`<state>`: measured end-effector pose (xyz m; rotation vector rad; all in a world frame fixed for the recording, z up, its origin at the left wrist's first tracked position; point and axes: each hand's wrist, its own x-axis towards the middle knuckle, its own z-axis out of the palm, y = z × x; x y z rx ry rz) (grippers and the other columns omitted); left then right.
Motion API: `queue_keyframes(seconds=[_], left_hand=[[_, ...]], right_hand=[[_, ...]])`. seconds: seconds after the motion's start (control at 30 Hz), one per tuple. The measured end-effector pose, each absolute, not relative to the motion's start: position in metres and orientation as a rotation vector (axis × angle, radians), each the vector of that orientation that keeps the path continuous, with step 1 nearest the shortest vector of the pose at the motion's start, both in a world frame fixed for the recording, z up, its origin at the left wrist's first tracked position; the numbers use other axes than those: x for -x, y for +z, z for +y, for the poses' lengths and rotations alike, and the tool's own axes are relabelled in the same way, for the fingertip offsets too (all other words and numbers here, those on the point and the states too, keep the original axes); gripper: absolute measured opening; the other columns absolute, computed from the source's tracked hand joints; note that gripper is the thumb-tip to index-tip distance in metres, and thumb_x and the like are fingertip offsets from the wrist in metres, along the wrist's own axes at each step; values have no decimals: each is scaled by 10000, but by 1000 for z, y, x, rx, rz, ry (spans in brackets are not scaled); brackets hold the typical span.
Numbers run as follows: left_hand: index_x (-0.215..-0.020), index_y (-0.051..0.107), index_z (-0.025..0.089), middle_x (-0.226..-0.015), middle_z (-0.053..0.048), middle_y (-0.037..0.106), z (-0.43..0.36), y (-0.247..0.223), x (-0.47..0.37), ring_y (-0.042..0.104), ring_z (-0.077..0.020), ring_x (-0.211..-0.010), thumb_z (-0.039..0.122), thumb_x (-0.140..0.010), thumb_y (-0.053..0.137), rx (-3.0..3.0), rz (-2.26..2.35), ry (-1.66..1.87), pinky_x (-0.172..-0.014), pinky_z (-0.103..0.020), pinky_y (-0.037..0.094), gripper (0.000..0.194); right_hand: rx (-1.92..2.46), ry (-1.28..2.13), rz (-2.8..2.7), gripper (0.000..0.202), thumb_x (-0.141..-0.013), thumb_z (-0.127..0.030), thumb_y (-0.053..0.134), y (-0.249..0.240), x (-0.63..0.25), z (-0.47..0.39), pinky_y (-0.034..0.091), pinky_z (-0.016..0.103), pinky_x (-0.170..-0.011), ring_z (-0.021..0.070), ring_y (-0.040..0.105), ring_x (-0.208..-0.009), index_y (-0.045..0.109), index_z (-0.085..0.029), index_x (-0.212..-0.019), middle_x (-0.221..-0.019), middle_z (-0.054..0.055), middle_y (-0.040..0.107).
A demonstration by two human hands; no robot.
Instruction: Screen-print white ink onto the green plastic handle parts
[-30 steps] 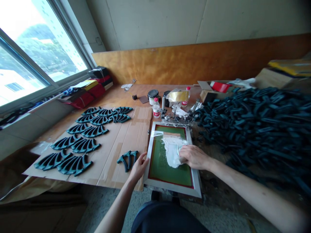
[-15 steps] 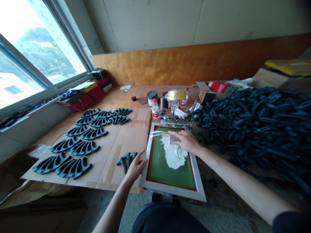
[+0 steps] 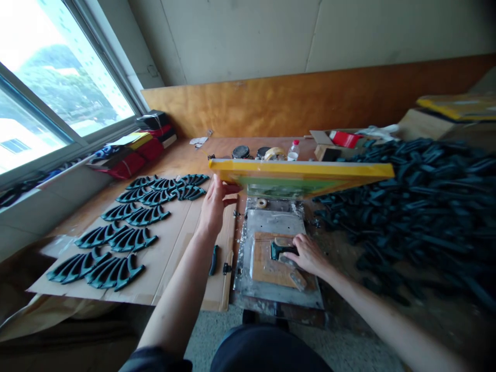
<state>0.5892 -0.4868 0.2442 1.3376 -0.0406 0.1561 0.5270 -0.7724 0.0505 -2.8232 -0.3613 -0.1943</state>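
The screen frame, edged in yellow tape, is tilted up over a metal base plate. At its left end, my left hand has its fingers around the frame's edge. A wooden block lies on the base plate, with a dark green plastic piece on it. My right hand is closed on the right end of that piece. Part of another green piece shows on the cardboard, partly hidden by my left forearm.
Fanned rows of green pieces lie on the cardboard at left. A large heap of green pieces fills the right side. Jars and a red-capped bottle stand behind the raised frame.
The screen frame has swung up from lying flat, uncovering the base plate and block. My left hand moved forward to its edge. My right hand left the white paste and took hold of a green piece.
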Motion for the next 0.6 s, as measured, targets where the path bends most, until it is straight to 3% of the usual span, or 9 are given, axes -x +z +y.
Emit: queue_keyframes(seconds=[0.1, 0.17, 0.2, 0.27, 0.37, 0.43, 0.53, 0.6], left_hand=[[-1120, 570, 167, -947, -109, 722, -500, 212, -563, 683, -192, -795, 663, -828, 472, -1301, 108, 42, -600, -262, 519, 584], [-1082, 608, 135, -940, -159, 729, -514, 174, -525, 693, -235, -754, 688, -751, 565, -1314, 233, -377, -531, -270, 507, 646], [-1070, 628, 128, -995, -190, 720, -521, 154, -505, 698, -274, -793, 686, -710, 617, -1312, 280, -627, -507, -284, 507, 664], [-1099, 628, 171, -1129, -174, 688, -536, 119, -468, 683, -294, -932, 677, -719, 618, -1182, 366, -795, -567, -310, 541, 633], [-1024, 635, 175, -1048, -136, 709, -538, 92, -442, 679, -257, -945, 654, -760, 592, -1019, 502, -631, -622, -297, 548, 549], [-983, 626, 161, -975, -122, 720, -515, 84, -446, 694, -229, -870, 624, -786, 581, -1082, 571, -447, -595, -269, 539, 506], [-1012, 587, 156, -999, -121, 717, -448, 67, -464, 708, -194, -787, 577, -881, 453, -1348, 688, -251, -581, -260, 546, 461], [-1012, 563, 140, -980, -142, 716, -398, 50, -471, 716, -184, -755, 536, -946, 266, -1646, 809, -250, -595, -267, 559, 499]], right_hand=[[2829, -135, -244, 164, -884, -296, 568, 48, -516, -748, 455, 286, -664, 204, 610, -743, 516, -189, -771, -770, 70, 621], [2782, -162, -159, 150, -925, -242, 491, 57, -508, -732, 452, 267, -639, 178, 602, -698, 492, -205, -780, -723, 37, 609], [2737, -205, -137, 154, -936, -236, 467, 62, -502, -721, 458, 268, -644, 176, 600, -706, 485, -212, -785, -732, 31, 607], [2622, -293, -175, 139, -937, -230, 455, 74, -486, -694, 478, 291, -681, 188, 596, -759, 485, -220, -801, -789, 40, 608], [2463, -301, -533, 108, -919, -178, 446, 90, -464, -668, 494, 328, -776, 202, 587, -860, 531, -216, -865, -892, 55, 618], [2439, -254, -684, 212, -905, -111, 398, 93, -456, -686, 488, 339, -850, 199, 582, -948, 577, -216, -945, -974, 58, 630], [2679, -214, -443, 416, -804, -21, 324, 73, -448, -781, 510, 361, -836, 220, 601, -966, 642, -209, -995, -1012, 91, 651], [2927, -235, -172, 429, -717, -45, 362, 41, -438, -869, 521, 417, -826, 274, 628, -936, 692, -196, -946, -970, 145, 673]])
